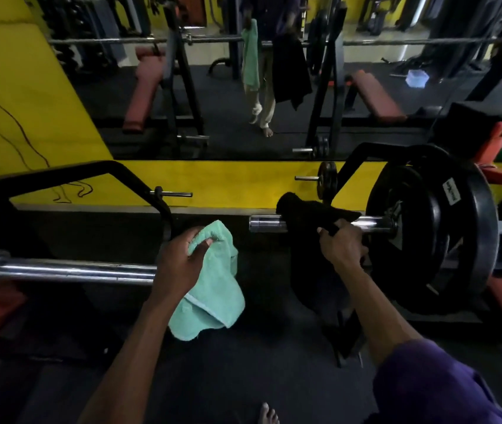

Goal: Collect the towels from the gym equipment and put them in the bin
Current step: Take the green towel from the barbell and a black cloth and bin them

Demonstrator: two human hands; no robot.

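The left hand (179,261) grips a mint-green terry towel (213,289); the right hand (343,247) clutches a black towel (308,215) draped over a chrome barbell sleeve (266,224).

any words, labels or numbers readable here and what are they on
No text can be read for certain.
White sticker on the black weight plate: dark print, too blurred and tilted to read.
Yellow wall: only a line drawing, no lettering.
Green towel and black towel: no visible labels.

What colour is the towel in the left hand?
Mint green towel, gripped by the left hand; seen in the head view.
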